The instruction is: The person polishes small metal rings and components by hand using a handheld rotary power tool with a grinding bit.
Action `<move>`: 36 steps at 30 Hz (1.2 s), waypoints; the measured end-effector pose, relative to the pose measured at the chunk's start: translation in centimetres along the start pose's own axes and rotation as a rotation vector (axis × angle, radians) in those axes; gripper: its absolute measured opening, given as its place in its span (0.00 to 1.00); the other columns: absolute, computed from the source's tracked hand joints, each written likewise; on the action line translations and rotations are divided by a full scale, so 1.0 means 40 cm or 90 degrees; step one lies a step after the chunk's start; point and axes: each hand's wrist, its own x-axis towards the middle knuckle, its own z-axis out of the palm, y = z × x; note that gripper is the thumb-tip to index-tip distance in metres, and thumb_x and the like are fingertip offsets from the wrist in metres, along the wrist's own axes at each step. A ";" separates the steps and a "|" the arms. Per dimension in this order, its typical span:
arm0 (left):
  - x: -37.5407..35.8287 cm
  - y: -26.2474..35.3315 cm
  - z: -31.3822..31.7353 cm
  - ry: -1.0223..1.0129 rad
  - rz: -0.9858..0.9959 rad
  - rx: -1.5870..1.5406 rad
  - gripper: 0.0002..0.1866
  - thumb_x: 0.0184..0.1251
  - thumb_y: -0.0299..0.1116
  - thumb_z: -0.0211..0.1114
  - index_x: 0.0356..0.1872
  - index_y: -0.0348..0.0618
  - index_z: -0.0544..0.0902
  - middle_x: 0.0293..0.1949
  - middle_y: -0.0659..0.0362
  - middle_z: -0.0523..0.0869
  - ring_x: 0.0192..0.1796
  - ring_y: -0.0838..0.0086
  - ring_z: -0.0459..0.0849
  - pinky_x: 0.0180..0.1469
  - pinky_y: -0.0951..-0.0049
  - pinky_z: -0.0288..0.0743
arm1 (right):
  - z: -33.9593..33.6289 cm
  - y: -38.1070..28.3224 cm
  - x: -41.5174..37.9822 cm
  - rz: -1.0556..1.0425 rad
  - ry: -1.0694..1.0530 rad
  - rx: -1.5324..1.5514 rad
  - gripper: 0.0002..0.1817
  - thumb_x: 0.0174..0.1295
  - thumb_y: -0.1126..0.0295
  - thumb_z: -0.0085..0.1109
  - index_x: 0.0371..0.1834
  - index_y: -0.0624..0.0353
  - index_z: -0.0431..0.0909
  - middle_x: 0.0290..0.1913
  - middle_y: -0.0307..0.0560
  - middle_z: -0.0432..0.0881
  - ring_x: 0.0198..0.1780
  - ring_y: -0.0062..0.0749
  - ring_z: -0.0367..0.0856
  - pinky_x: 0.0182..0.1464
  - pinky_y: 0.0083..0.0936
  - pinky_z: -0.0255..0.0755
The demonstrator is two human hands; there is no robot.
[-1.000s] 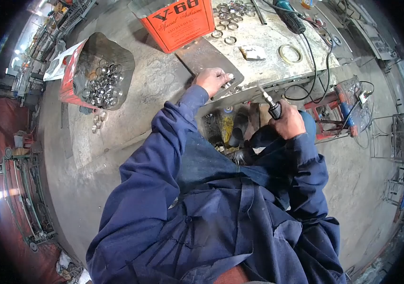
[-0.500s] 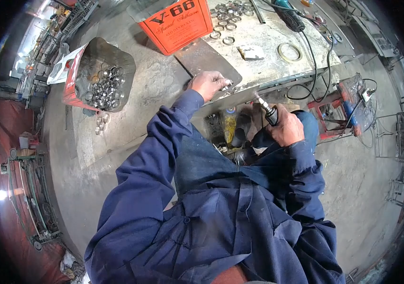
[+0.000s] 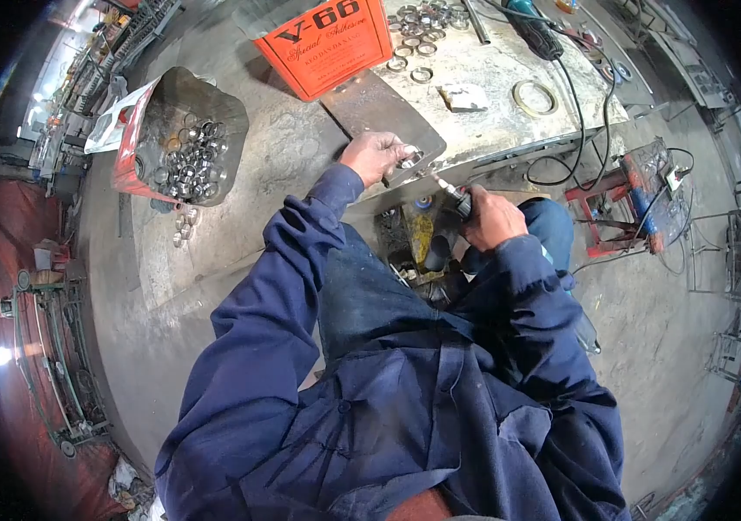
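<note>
My left hand [image 3: 370,158] pinches a small shiny metal ring [image 3: 410,157] over the corner of a flat metal plate [image 3: 383,108] at the table's near edge. In my right hand [image 3: 496,219] is a slim die grinder [image 3: 457,199], its narrow tip pointing up and left toward the ring. A small gap seems to separate the tip from the ring. Left of my hands, a cut-open can [image 3: 233,108] lies on its side with many similar rings [image 3: 192,163] inside. Fingers hide part of the ring I hold.
An orange adhesive can [image 3: 329,54] stands behind the plate. Loose rings [image 3: 423,49], a larger ring [image 3: 535,98], a small pale block [image 3: 463,97] and a corded teal power tool [image 3: 534,33] lie on the table [image 3: 501,130]. A red metal stand [image 3: 601,208] is at right.
My right hand has moved left and slightly up, bringing the grinder tip closer to my left hand. My left hand has shifted slightly left, and the ring's opening now shows more.
</note>
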 end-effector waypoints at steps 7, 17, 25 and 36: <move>-0.008 -0.018 0.023 -0.005 -0.029 -0.094 0.15 0.66 0.45 0.62 0.32 0.44 0.81 0.16 0.68 0.74 0.17 0.86 0.68 0.19 0.82 0.61 | 0.020 -0.076 0.074 0.063 -0.020 -0.013 0.13 0.48 0.69 0.60 0.36 0.62 0.73 0.35 0.61 0.82 0.42 0.56 0.81 0.43 0.45 0.74; -0.007 -0.033 0.041 0.038 0.011 -0.115 0.13 0.65 0.41 0.63 0.30 0.40 0.81 0.16 0.66 0.76 0.18 0.85 0.70 0.21 0.80 0.63 | 0.030 -0.066 0.102 0.062 -0.049 -0.014 0.15 0.48 0.67 0.62 0.38 0.61 0.74 0.36 0.60 0.82 0.43 0.54 0.81 0.44 0.43 0.75; -0.003 -0.030 0.063 0.032 0.018 -0.121 0.14 0.64 0.42 0.64 0.30 0.41 0.81 0.17 0.67 0.75 0.18 0.86 0.68 0.20 0.82 0.60 | 0.030 -0.076 0.104 0.083 -0.063 -0.035 0.14 0.50 0.67 0.59 0.39 0.61 0.75 0.37 0.61 0.82 0.43 0.54 0.81 0.44 0.43 0.75; -0.008 -0.029 0.048 0.070 -0.037 -0.136 0.13 0.67 0.41 0.61 0.32 0.41 0.80 0.18 0.65 0.78 0.16 0.85 0.69 0.18 0.82 0.62 | 0.010 -0.047 0.072 0.052 0.004 0.000 0.13 0.47 0.69 0.59 0.36 0.61 0.73 0.35 0.61 0.81 0.42 0.55 0.81 0.44 0.44 0.74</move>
